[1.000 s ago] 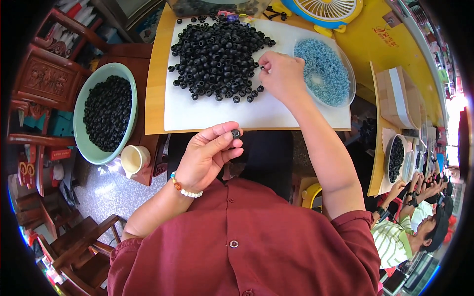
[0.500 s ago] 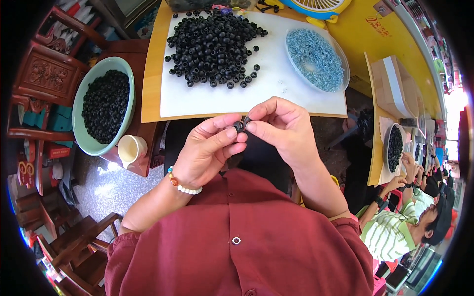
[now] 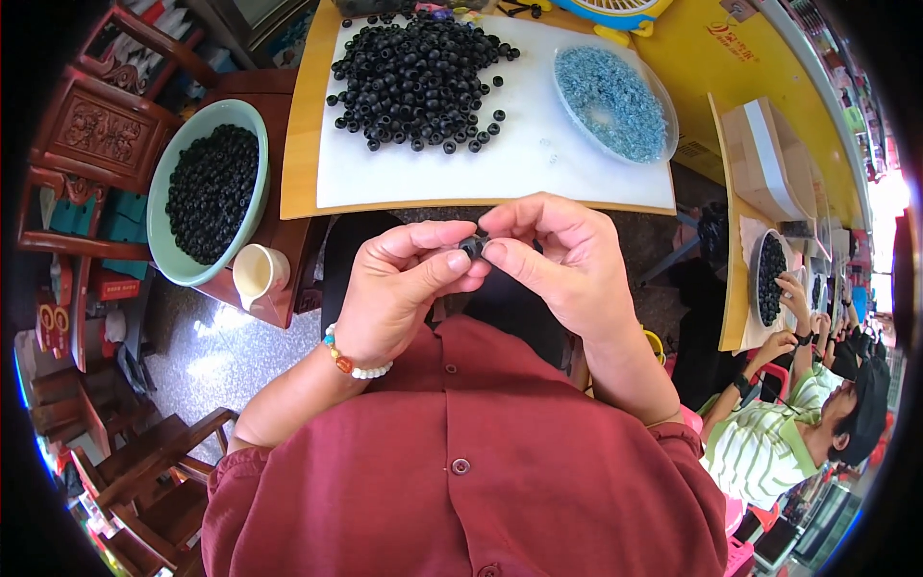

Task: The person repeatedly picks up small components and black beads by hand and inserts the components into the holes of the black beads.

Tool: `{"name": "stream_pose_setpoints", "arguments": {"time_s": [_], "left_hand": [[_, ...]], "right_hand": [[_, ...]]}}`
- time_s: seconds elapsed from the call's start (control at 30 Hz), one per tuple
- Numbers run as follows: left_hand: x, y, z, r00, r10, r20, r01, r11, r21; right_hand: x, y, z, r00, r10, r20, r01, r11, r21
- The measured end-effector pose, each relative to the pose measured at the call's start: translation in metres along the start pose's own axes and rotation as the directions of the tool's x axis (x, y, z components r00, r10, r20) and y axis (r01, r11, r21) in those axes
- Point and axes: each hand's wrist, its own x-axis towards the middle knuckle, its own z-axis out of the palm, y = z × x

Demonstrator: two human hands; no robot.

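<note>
In front of my chest, my left hand (image 3: 404, 274) pinches a small black ring-shaped part (image 3: 470, 247) between thumb and fingertips. My right hand (image 3: 572, 260) meets it from the other side, thumb and forefinger closed on a small dark piece (image 3: 482, 232) pressed against the ring. Fingertips partly hide both pieces, so how they fit together cannot be seen. Beyond my hands, a large pile of similar black parts with holes (image 3: 413, 77) lies on a white board (image 3: 385, 183). To its right, a clear round tray (image 3: 670, 144) holds tiny pale-blue translucent pieces (image 3: 611, 101).
At left, a pale green basin (image 3: 159, 231) full of black parts stands beside a cream cup (image 3: 260, 274) on a dark wooden surface. Carved wooden chairs (image 3: 96, 135) are farther left. Rightward, another person (image 3: 769, 442) works at a table with a cardboard box (image 3: 764, 159).
My hands have drawn a little closer together, the right fingertips now pressing against the black ring. The tabletop sits slightly higher in the view.
</note>
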Motion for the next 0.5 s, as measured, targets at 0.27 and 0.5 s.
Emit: {"name": "stream_pose_setpoints", "arguments": {"time_s": [0.27, 0.5], "left_hand": [[-0.0051, 0.0015, 0.0051, 0.999, 0.034, -0.004, -0.034, 0.994, 0.104], [-0.0072, 0.0027, 0.0071, 0.994, 0.108, 0.004, -0.107, 0.971, 0.213]], "right_hand": [[-0.0083, -0.0067, 0.0002, 0.995, 0.084, 0.047, -0.084, 0.996, 0.004], [-0.0090, -0.0063, 0.0021, 0.993, 0.104, 0.048, -0.109, 0.986, 0.124]]}}
